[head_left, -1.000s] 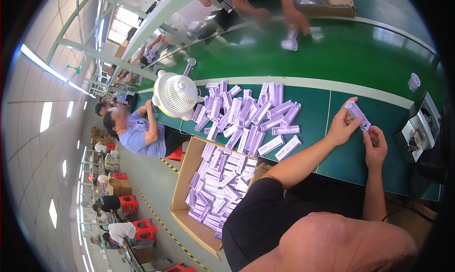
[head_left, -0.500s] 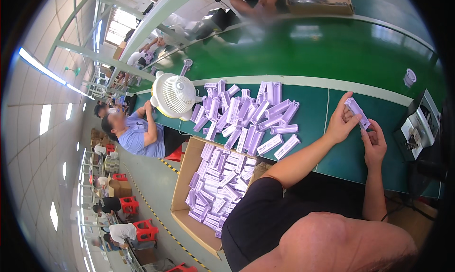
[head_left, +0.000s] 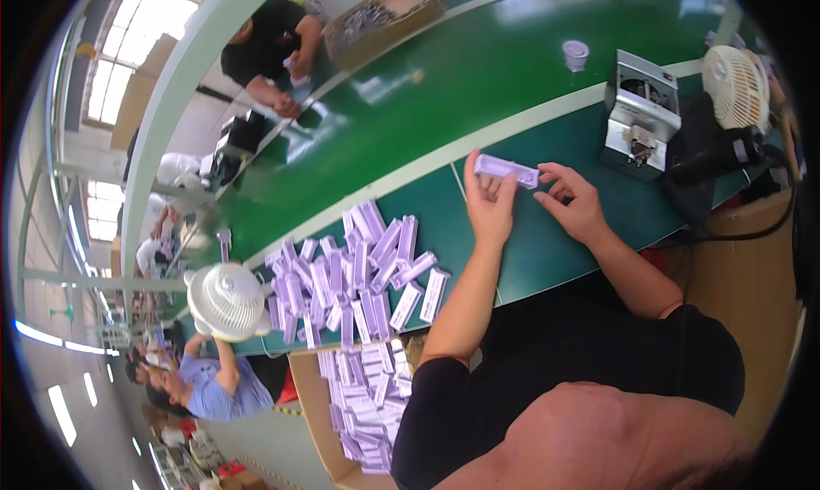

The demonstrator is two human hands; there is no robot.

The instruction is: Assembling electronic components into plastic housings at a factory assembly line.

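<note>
A long, pale purple plastic housing (head_left: 507, 172) lies across the fingers of my left hand (head_left: 489, 207), its hollow side showing and the thumb pressed along its near edge. My right hand (head_left: 572, 204) is at the housing's right end, thumb and index finger spread apart; whether the index fingertip touches the end I cannot tell. Both hands are above the green tabletop (head_left: 547, 255). To their left is a heap of similar purple housings (head_left: 350, 272), some lying with printed sides up.
A cardboard box (head_left: 309, 387) of purple housings stands below the table's edge. White fans (head_left: 226, 302) flank the workplace. At right is a metal device (head_left: 641, 119) with a black cable. Beyond runs a green belt (head_left: 478, 89) carrying a round purple part (head_left: 576, 55). Co-workers (head_left: 278, 42) sit nearby.
My view has swung to the right, bringing in the metal device and second fan. The housing is now held more level, and my right hand's fingers have spread at its end.
</note>
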